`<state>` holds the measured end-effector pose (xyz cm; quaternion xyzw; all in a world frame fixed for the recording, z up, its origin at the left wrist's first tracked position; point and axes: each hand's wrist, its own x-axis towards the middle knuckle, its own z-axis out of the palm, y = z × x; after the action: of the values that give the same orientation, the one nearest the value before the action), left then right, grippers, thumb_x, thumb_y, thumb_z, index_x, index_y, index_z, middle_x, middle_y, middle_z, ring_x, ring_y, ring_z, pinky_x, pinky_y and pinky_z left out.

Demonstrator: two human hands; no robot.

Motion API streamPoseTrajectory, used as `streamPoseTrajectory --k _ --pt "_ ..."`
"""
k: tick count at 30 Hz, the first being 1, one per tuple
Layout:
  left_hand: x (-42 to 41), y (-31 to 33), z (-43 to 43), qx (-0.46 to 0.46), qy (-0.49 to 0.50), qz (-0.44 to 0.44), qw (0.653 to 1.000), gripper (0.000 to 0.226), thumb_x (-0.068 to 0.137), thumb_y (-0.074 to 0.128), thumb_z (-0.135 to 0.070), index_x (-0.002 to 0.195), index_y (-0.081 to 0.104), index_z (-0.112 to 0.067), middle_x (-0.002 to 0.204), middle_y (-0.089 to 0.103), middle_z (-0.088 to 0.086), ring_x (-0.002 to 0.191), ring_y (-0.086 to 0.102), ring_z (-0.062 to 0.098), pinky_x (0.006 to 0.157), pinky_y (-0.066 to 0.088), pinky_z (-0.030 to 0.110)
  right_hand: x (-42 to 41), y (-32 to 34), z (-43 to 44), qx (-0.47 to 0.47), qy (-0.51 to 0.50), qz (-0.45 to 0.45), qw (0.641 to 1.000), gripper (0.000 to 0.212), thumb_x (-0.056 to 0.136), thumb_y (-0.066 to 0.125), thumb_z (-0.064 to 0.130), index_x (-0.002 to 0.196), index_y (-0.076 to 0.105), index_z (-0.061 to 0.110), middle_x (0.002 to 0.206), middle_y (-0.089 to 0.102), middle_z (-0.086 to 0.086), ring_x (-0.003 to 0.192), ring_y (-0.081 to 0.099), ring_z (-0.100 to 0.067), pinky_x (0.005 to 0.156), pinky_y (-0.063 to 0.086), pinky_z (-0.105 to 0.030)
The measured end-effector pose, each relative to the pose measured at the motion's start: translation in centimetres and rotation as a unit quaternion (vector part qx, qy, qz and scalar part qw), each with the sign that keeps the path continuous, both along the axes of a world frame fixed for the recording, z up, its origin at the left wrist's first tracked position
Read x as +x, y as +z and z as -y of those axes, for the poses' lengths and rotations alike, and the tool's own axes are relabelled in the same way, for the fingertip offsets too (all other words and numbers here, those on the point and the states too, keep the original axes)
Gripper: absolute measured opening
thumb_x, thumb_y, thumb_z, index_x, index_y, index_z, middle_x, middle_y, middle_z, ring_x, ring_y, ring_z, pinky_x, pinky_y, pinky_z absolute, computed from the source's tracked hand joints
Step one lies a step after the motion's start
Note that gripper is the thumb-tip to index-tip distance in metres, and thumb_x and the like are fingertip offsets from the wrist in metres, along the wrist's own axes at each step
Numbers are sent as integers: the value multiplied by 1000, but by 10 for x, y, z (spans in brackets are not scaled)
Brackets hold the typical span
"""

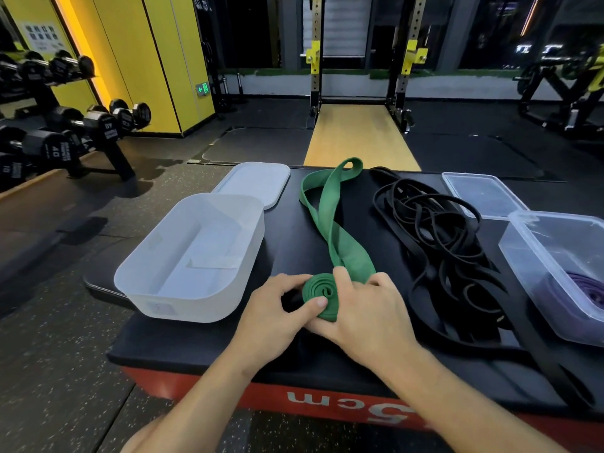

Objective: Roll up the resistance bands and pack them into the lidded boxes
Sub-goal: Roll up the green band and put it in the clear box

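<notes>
In the head view, the green band [330,220] lies on the black padded desk [287,230], with its near end wound into a flat coil [318,291]. Both hands grip that coil. The left hand [277,308] pinches it, thumb on the spiral face and fingers [294,282] curled over its left edge. The right hand [369,315] wraps round its right side, thumb pressed where the loose length leaves. That length runs from the coil to a loop at the desk's far edge.

Left of the green band stands the open white box [183,307], with its lid [258,183] beyond it. Right of the green band lies a tangle of black bands [434,230]. Further right is a clear box [523,256] holding a purple band [588,289], with a clear lid [480,194] behind it.
</notes>
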<state>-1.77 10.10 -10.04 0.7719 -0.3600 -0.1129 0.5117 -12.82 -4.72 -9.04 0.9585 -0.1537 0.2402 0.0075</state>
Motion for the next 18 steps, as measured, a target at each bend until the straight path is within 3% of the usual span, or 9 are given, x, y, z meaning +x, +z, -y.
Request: streamPoseTrajectory --k 1,3,5,7,10,13,15,18 --pt "1 0 0 2 -7 2 1000 35 88 81 -41 122 72 -41 113 72 -21 114 64 -1 104 49 30 -4 2 11 5 35 -31 999 80 80 41 91 110 55 18 73 71 6 71 67 -15 100 39 -37" --pt "2 1 0 5 -22 1 1000 33 88 80 -44 121 73 -42 113 71 -21 116 64 0 106 49 34 -12 14 34 26 109 -116 987 95 80 39 93 139 49 20 104 75 7 110 65 -11 121 16 -31" --pt "4 2 -1 9 -31 4 999 39 86 76 -54 122 72 -42 115 71 -21 118 62 1 107 48 36 -18 28 50 61 162 -185 967 96 83 45 86 155 35 23 130 67 11 133 48 -6 121 -6 -21" --pt "5 0 -1 14 -36 9 999 45 83 72 -61 123 72 -42 116 70 -22 120 61 1 108 48 38 -17 40 59 50 191 -215 956 90 85 50 79 156 31 28 134 58 19 133 42 -1 118 -12 -20" --pt "5 0 -2 14 -43 9 999 44 84 71 -61 124 72 -42 117 70 -22 121 60 2 109 47 39 -11 50 66 9 192 -248 949 79 90 52 73 156 29 36 116 45 24 123 42 1 120 -10 -27" --pt "7 2 -1 20 -55 18 998 45 84 68 -64 125 70 -46 119 69 -22 125 57 2 114 42 43 -5 51 70 48 185 -279 941 93 87 60 71 161 12 41 137 41 24 141 30 -6 124 -9 -31" --pt "7 3 -1 29 -65 31 997 45 85 65 -67 127 67 -51 126 68 -22 132 53 0 122 29 49 2 56 68 96 194 -298 930 105 82 71 66 161 5 46 154 32 27 150 18 -5 126 -9 -37" --pt "6 3 1 44 -72 25 996 43 85 65 -66 127 60 -59 131 65 -32 136 47 -9 130 13 48 9 60 67 86 222 -308 921 104 81 77 60 160 11 46 156 38 25 145 27 2 125 -11 -38"
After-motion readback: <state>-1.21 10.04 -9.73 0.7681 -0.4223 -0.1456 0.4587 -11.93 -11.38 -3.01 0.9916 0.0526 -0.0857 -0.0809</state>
